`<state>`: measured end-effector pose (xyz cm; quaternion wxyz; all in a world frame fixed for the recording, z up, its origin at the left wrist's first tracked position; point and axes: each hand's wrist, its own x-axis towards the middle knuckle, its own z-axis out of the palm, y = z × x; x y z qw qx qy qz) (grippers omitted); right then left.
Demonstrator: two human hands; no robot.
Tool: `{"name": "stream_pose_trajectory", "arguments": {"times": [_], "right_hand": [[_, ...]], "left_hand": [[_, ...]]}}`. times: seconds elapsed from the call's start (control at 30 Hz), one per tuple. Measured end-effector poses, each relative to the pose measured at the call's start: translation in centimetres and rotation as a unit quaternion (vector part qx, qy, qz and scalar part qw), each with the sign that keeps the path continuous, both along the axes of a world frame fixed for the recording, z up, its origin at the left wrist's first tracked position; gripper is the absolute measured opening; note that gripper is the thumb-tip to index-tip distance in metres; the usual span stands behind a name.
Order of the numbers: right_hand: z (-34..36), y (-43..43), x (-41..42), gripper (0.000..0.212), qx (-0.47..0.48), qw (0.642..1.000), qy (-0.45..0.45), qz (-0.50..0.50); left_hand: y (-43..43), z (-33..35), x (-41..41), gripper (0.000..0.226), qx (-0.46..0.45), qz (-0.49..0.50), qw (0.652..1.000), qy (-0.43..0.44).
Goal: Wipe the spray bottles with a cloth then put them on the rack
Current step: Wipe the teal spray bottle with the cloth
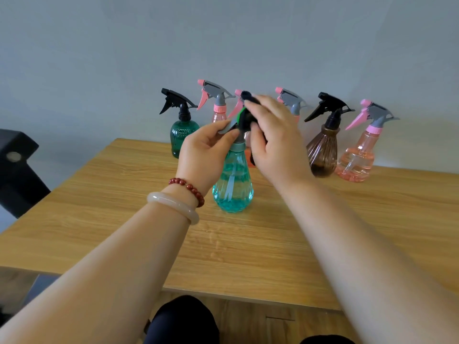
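We judge the job barely begun: mid-table (99, 194), our left hand (206, 150) pinches the teal bottle (233, 184) by its top, our right hand (275, 140) grips the cloth (244, 119) against it, six bottles (323, 150) wait along the table's far edge, no rack visible.

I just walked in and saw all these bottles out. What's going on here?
A person is wiping a teal bottle that stands on the table. The left hand pinches its spray head, and the right hand holds a dark cloth against it. Other bottles stand in a row by the wall, from a green bottle to a pink bottle. No rack is in view.
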<state>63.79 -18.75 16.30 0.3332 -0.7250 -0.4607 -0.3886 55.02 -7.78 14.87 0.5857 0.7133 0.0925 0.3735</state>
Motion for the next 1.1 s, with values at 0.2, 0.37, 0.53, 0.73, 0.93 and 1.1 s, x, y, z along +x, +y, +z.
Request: {"name": "stream_pose_trajectory", "arguments": {"times": [0.2, 0.37, 0.53, 0.73, 0.93, 1.1], "right_hand": [[0.7, -0.9, 1.1, 0.04, -0.006, 0.998, -0.054, -0.012], [0.2, 0.3, -0.2, 0.04, -0.012, 0.996, -0.077, 0.046], [0.1, -1.5, 0.5, 0.037, 0.082, 0.996, 0.017, -0.009], [-3.9, -3.7, -0.1, 0.035, 0.053, 0.957, 0.271, -0.088], [-7.1, -4.6, -0.1, 0.042, -0.168, 0.901, 0.377, -0.131], [-7.6, -5.1, 0.5, 0.051, -0.147, 0.903, 0.383, -0.127]], "left_hand": [[-0.2, -0.1, 0.1, 0.025, 0.021, 0.018, 0.999, 0.017], [-0.2, -0.3, -0.1, 0.02, 0.041, 0.011, 0.999, 0.006], [0.0, -0.1, -0.2, 0.023, 0.029, 0.011, 0.999, 0.019], [0.1, -0.2, -0.2, 0.02, 0.034, 0.012, 0.999, 0.027], [-0.6, -0.9, 0.2, 0.026, 0.008, 0.013, 1.0, 0.012], [-1.4, -3.1, 0.5, 0.057, 0.069, -0.011, 0.992, 0.105]]}}
